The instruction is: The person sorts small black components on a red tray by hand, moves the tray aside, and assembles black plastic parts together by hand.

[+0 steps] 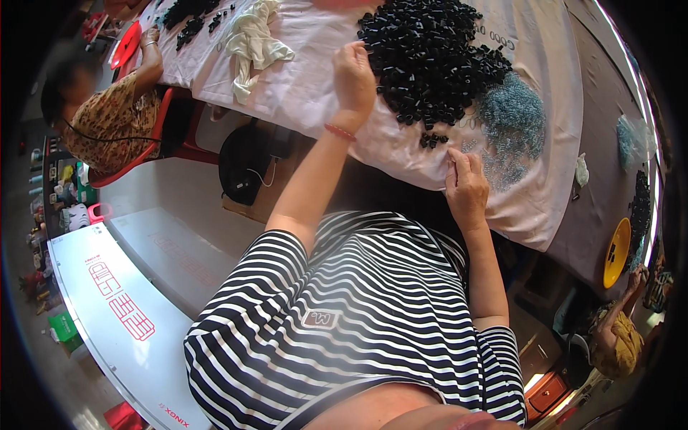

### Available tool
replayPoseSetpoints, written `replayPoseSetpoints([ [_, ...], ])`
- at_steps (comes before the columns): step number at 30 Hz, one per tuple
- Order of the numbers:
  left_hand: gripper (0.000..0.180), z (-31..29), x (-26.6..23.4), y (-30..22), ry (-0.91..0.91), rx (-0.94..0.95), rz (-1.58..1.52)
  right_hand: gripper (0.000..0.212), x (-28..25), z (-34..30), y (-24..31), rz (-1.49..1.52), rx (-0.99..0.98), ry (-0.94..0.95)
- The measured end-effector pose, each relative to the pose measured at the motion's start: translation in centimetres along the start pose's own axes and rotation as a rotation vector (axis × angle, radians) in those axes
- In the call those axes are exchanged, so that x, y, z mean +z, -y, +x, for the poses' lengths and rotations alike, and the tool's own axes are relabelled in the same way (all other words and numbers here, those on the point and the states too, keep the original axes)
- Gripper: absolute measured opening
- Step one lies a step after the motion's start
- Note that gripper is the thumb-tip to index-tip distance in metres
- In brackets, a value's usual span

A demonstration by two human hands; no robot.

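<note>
Small, black, plastic-looking cylinders (430,57) heaped on pale pink cloth (308,82) beside left hand (355,79); likely light, stiff, slick, best pinched mid-side. Left and right hand (467,179) both pinched narrow; contents, if any, can't be told.

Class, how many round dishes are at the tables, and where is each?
2 show clearly: a red dish at upper left, beside a seated co-worker, and a yellow dish at right, holding black pieces. A red thing cut off at the top may be another.
</note>
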State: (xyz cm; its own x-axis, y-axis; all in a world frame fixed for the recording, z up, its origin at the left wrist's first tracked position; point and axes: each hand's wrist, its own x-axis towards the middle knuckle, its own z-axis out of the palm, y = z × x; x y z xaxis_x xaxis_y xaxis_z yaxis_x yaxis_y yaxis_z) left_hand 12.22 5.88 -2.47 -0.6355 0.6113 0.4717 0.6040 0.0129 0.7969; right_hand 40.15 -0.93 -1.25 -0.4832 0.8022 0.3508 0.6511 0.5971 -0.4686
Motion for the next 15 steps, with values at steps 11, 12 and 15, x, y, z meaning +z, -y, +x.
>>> replayPoseSetpoints([
  [11, 0.017, 4.6, -2.1, 3.7, 0.251, 0.189, 0.675, 0.030, -0.1, 0.1, 0.2, -0.038, -0.039, -0.039],
  [12, 0.018, 4.6, -2.1, 4.0, 0.233, 0.210, 0.701, 0.031, -0.1, 0.1, 0.3, -0.033, -0.046, -0.041],
  [15, 0.018, 4.7, -2.1, 4.3, 0.235, 0.195, 0.740, 0.040, 0.1, 0.0, 0.1, -0.023, -0.050, -0.034],
])
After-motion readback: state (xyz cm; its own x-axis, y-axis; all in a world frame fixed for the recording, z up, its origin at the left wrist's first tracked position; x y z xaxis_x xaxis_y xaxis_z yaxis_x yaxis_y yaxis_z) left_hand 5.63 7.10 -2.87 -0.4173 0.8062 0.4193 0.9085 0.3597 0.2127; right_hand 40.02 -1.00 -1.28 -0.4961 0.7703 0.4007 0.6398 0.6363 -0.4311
